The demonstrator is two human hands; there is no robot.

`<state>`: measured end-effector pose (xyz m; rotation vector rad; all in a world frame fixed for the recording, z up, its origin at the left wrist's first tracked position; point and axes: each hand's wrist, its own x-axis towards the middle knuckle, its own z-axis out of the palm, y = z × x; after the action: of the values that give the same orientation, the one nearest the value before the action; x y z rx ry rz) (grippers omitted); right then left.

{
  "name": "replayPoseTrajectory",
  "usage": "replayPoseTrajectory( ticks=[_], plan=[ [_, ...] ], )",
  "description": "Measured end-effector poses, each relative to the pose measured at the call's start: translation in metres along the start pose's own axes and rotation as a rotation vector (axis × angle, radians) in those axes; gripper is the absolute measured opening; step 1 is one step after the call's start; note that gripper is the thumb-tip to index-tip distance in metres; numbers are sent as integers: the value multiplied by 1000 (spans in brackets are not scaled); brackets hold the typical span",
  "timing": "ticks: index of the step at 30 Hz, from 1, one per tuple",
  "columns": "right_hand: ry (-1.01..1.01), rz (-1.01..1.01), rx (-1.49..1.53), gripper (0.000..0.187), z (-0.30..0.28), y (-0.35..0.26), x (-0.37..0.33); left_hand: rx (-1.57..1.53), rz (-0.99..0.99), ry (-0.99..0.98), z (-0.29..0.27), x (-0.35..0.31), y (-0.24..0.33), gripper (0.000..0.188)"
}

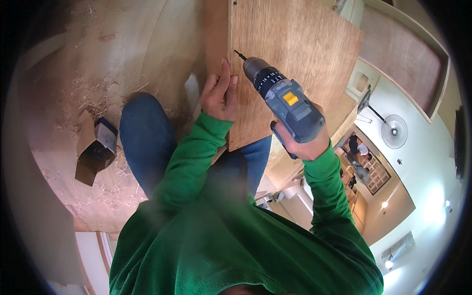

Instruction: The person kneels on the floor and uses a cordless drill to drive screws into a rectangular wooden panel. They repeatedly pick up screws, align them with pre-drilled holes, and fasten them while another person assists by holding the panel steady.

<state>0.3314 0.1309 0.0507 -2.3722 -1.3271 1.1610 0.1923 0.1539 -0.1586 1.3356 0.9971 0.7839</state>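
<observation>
- Right hand (307, 142): closed around the grip of a grey cordless drill (285, 101) with a yellow patch on its body; the hand sits below and behind the tool.
- Drill bit (239, 54): its tip meets the left edge of the plywood panel (295, 49), just above the left hand; how deep it has gone cannot be told.
- Left hand (220, 93): fingers curled over that same panel edge, bracing it, just left of the drill's chuck.
- Panel: stands upright ahead of both hands, resting against the person's knee in blue jeans (147, 132).
- Progress, as judged: drilling at this spot looks begun or just starting; one small dark mark shows near the panel's upper corner, far above the hands.
- Left of the hands: an open cardboard box (96, 150) on the floor (98, 59), amid wood shavings.
</observation>
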Motion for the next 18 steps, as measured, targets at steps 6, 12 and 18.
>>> replayPoseTrajectory(
  ticks=[6, 12, 18],
  plan=[
    [-108, -23, -128, 46, -19, -1, 13, -48, -71, -2, 1, -3, -3, 51],
    [-196, 258, 0, 36, -29, -7, 27, -58, -10, 17, 4, 0, -9, 51],
    [-280, 316, -114, 55, -37, -8, 33, -59, -57, -21, 3, -3, -9, 50]
  ],
)
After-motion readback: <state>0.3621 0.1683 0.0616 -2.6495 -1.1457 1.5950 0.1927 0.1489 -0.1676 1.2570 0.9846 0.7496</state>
